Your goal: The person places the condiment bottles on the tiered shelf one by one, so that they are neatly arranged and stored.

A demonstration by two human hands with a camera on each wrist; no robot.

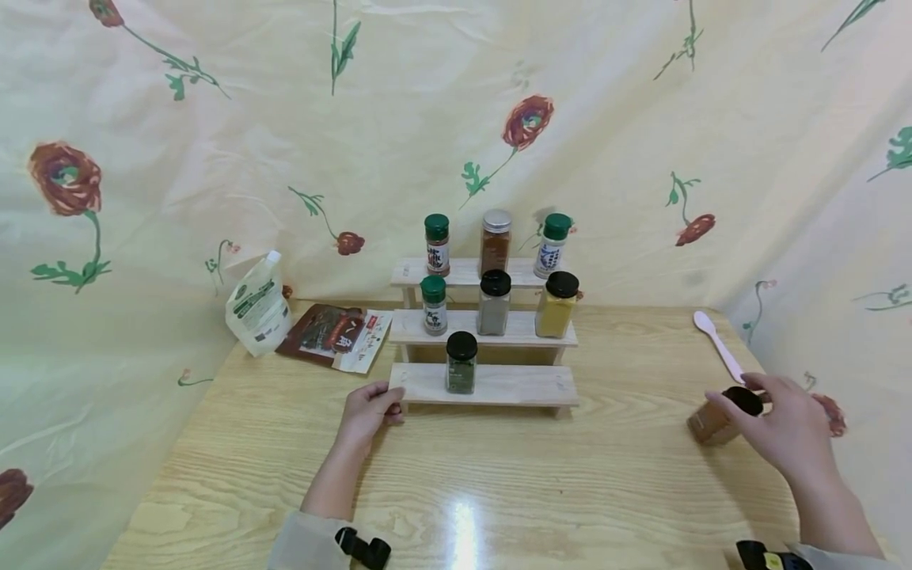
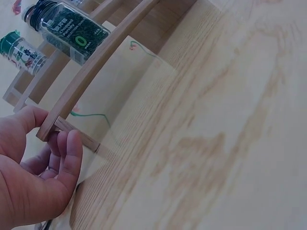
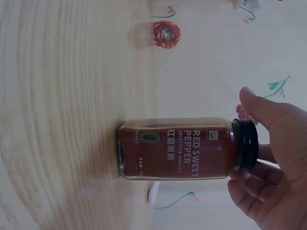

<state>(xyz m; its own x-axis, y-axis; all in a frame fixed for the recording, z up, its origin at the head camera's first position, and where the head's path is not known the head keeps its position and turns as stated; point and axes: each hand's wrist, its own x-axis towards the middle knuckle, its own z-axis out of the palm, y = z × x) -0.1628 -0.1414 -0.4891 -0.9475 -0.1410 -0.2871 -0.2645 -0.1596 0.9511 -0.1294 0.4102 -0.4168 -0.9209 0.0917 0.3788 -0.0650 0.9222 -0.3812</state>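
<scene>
My left hand [image 1: 366, 413] grips the left end of the lowest step of a three-tier wooden spice rack [image 1: 523, 385]; in the left wrist view the thumb lies over the board and the fingers curl below it. On that step stands a chopped parsley jar [image 2: 72, 33] with a black lid. At the far right, my right hand [image 1: 794, 423] is around the black lid of a red sweet pepper jar [image 3: 177, 148], which stands on the table. In the right wrist view the thumb is apart from the lid, with the other fingers close by its opposite side.
Several spice bottles, among them a yellow-filled jar [image 1: 556, 309], stand on the two upper steps. Left of the rack are a white spouted pouch [image 1: 260, 305] and a brown packet [image 1: 324, 336]. A pale pink spoon [image 1: 718, 346] lies behind the pepper jar. Flowered cloth hangs behind the table.
</scene>
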